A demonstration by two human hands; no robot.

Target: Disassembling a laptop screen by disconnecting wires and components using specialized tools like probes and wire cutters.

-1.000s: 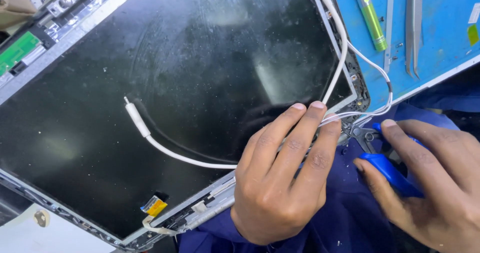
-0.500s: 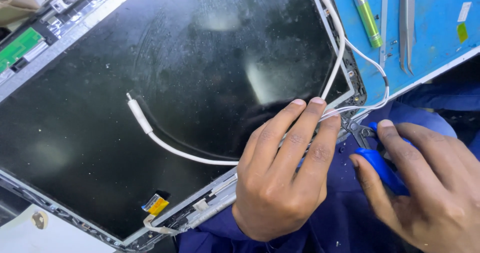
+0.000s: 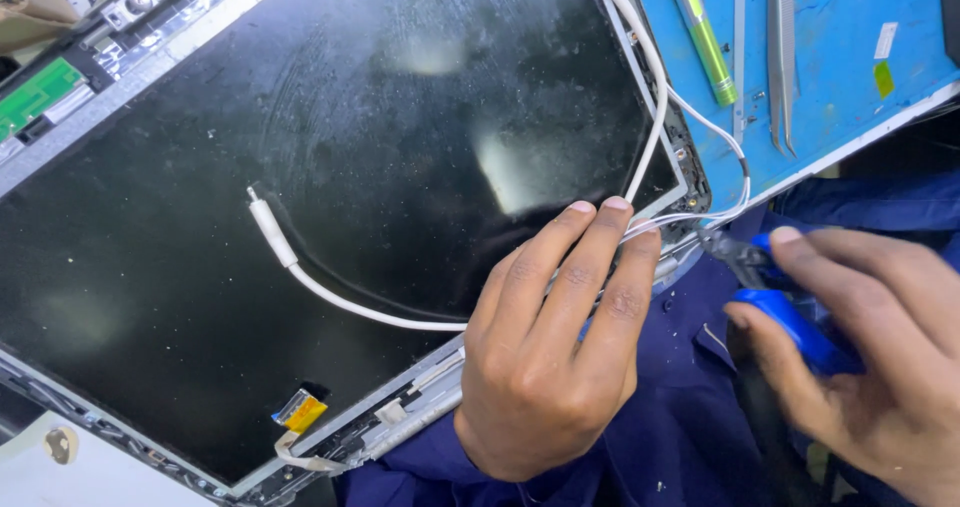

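Note:
A dusty black laptop screen panel (image 3: 330, 217) in its grey frame lies tilted across the view. A white cable (image 3: 330, 297) with a plug end rests on the glass and loops up its right edge. My left hand (image 3: 550, 347) lies flat on the panel's lower right corner, fingers pressing on the cable and frame edge. My right hand (image 3: 860, 357) grips a blue-handled tool (image 3: 790, 317), whose metal tip (image 3: 725, 247) touches the frame corner by thin white wires.
A blue work mat (image 3: 850, 57) at upper right carries a green pen-like tool (image 3: 705, 37) and metal tweezers (image 3: 780, 57). A green circuit board (image 3: 35, 97) shows at upper left. A yellow-tipped flat connector (image 3: 300, 412) sits at the panel's lower edge. Dark blue cloth lies below.
The view has shifted slightly; both hands stay at the panel's lower right corner, my right hand's tool tip still at the frame corner.

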